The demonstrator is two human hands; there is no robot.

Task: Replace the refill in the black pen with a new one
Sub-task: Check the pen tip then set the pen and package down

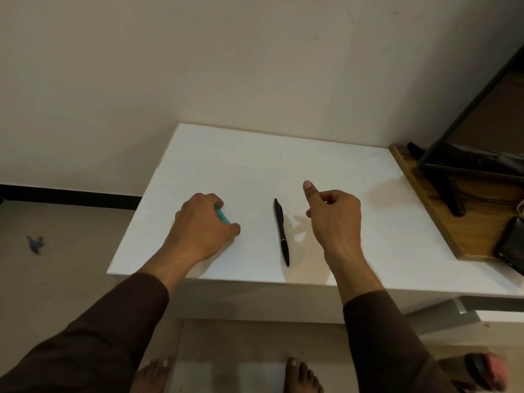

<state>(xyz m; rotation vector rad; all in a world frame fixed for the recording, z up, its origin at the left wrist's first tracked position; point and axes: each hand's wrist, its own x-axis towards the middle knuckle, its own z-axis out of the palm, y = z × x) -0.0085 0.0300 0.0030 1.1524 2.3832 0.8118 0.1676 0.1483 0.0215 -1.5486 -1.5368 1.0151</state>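
A black pen (281, 232) lies on the white table (255, 165), its clip end away from me and its tip pointing toward the front edge. My left hand (202, 225) rests on the table left of the pen, with its fingers closed around a turquoise object (222, 216) that is mostly hidden. My right hand (333, 214) hovers just right of the pen, not touching it, thumb raised and fingers loosely curled with nothing in them. No loose refill is in sight.
A wooden surface (419, 199) abuts the table on the right, carrying a black stand (453, 177) and a dark phone-like object (513, 245). The wall rises right behind the table. My bare feet (302, 375) stand on the floor below, with a purple scrap (35, 243) at left.
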